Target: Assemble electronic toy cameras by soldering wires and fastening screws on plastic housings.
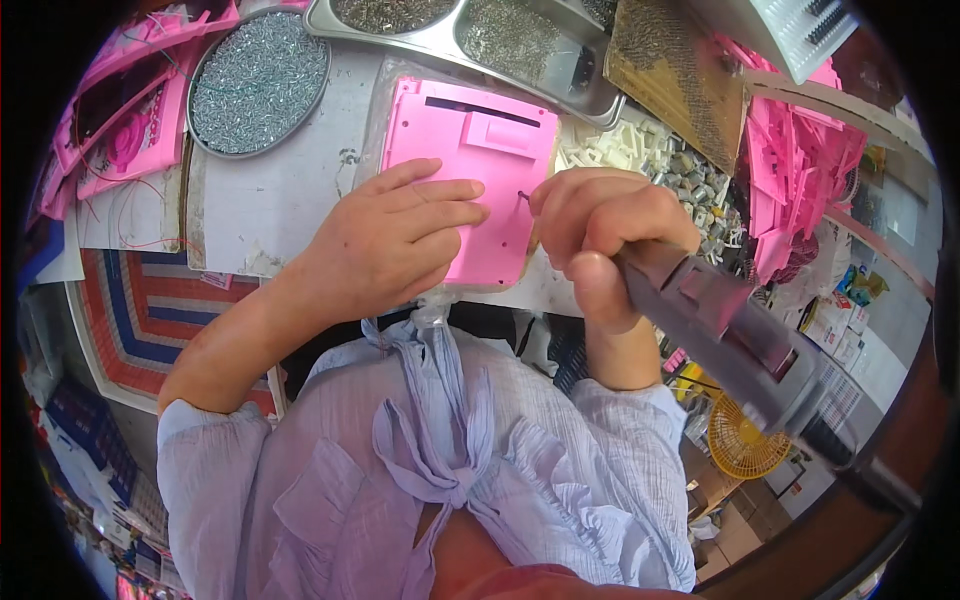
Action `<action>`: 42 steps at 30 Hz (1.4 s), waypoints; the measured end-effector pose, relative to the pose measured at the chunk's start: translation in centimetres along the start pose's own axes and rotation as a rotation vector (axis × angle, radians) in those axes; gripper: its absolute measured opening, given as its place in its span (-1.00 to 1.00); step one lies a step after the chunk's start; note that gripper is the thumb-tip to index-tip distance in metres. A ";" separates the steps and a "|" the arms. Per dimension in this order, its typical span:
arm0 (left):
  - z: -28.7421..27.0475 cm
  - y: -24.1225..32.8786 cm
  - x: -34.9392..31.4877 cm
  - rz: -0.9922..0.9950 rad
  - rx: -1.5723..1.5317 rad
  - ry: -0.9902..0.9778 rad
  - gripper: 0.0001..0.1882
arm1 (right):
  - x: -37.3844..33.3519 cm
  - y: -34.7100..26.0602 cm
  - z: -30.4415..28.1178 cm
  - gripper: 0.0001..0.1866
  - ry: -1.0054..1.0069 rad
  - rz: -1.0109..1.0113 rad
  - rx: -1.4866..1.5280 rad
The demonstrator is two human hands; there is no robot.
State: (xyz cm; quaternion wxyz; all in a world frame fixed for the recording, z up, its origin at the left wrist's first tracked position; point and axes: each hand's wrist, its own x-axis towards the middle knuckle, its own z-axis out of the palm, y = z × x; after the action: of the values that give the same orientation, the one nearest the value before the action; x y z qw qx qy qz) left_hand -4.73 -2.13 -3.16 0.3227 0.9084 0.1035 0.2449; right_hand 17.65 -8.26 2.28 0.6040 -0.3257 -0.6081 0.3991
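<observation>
A flat pink plastic housing (470,135) with a long slot, a raised block and small screw holes lies on a clear plastic bag on the table. My left hand (400,225) rests on its left part, fingers stretched out and pressed flat. At its right edge, my right hand (605,215) is closed around a dark grey electric screwdriver (720,315). The tool's body slants away to the lower right. By my right fingers a thin dark tip (523,195) meets the housing; whether it is a bit or a screw I cannot tell.
A round metal dish of silver screws (260,85) stands at the back left, beside pink casings (130,140). A divided steel tray (590,95) holds small metal parts. White plastic pieces (640,145) lie to the right, near stacked pink parts (790,170). A yellow fan (745,440) stands lower right.
</observation>
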 end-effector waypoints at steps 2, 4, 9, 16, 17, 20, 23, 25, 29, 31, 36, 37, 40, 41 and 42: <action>0.0 0.4 -0.4 -0.014 -0.011 -0.005 -0.86 | 0.9 -0.2 -1.0 -0.84 -0.008 0.005 0.063; 0.2 0.3 -0.5 -0.024 -0.003 0.012 -0.85 | 3.2 -0.4 -1.9 -0.77 0.089 -0.063 0.190; 0.1 -0.3 -0.1 -0.003 -0.017 -0.004 -0.83 | 5.1 3.2 -2.5 -0.79 0.104 0.033 0.088; 0.4 -0.1 -0.6 0.006 -0.024 0.013 -0.83 | 4.6 3.9 -2.4 -0.85 0.105 0.108 -0.032; 0.4 -0.1 -0.6 0.004 -0.024 0.006 -0.84 | 4.8 3.8 -2.6 -0.87 0.102 0.108 -0.051; 0.3 -0.2 -0.4 0.012 -0.022 0.006 -0.86 | 6.1 2.0 -3.2 -0.78 0.066 0.080 -0.050; 0.6 0.0 -0.6 0.001 -0.029 0.010 -0.88 | 7.2 1.2 -3.1 -0.76 0.027 -0.031 0.117; 0.5 -0.3 -0.5 0.004 -0.037 0.006 -0.89 | 6.5 2.2 -2.7 -0.79 0.091 -0.015 0.185; 0.9 -0.4 -0.6 0.009 -0.038 0.034 -0.90 | 5.3 4.3 -2.7 -0.82 0.114 0.062 0.160; 0.5 -0.3 -0.4 0.002 -0.052 0.027 -0.90 | 5.4 4.6 -3.0 -0.81 0.057 0.072 0.197; 0.6 0.0 -0.9 -0.023 -0.069 0.050 -0.92 | 7.1 3.2 -3.7 -0.78 -0.060 0.058 0.170; 0.5 0.1 -0.8 -0.025 -0.084 0.053 -0.93 | 7.5 1.7 -3.4 -0.75 -0.040 0.037 0.146; 0.4 0.6 -0.7 -0.166 -0.263 0.134 -0.90 | 7.6 -3.0 -1.5 -0.70 -0.114 0.051 0.180; 0.2 0.7 -0.9 -0.201 -0.238 0.184 -0.87 | 7.4 -3.5 -0.6 -0.69 -0.175 0.040 0.237; -0.2 0.9 -1.0 -0.230 -0.214 0.233 -0.84 | 7.2 -3.3 0.3 -0.68 -0.233 0.034 0.282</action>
State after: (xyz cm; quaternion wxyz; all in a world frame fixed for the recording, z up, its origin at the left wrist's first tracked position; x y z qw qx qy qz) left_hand -5.65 -3.04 -2.87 0.4289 0.8167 0.2166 0.3197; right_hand 17.23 -3.51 8.61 0.5622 -0.1994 -0.6064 0.5258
